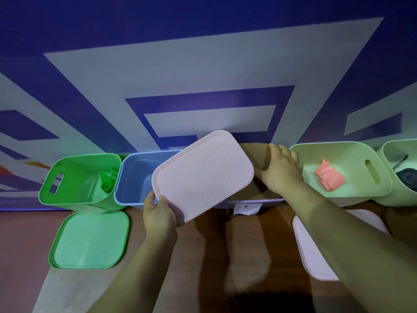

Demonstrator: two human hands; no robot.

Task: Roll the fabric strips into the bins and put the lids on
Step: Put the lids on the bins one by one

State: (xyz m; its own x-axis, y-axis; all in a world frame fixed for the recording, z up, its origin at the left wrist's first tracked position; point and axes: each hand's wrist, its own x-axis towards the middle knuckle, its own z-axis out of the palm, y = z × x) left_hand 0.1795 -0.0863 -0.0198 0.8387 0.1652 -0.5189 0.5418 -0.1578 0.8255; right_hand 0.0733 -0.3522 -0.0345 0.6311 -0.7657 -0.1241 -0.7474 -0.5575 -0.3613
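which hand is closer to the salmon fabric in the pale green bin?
Right. The right hand grips the rim of the middle bin, just left of the salmon fabric in the pale green bin. The left hand holds the pink lid by its near corner, farther left.

Both bare forearms reach up into the frame, the left from the bottom centre, the right on a long diagonal from the lower right. The left hand point(159, 213), just left of centre, pinches the near corner of a pale lid point(203, 175), thumb on top. The right hand point(282, 170), right of centre, grips a bin point(250, 154) wall, fingers curled over its rim.
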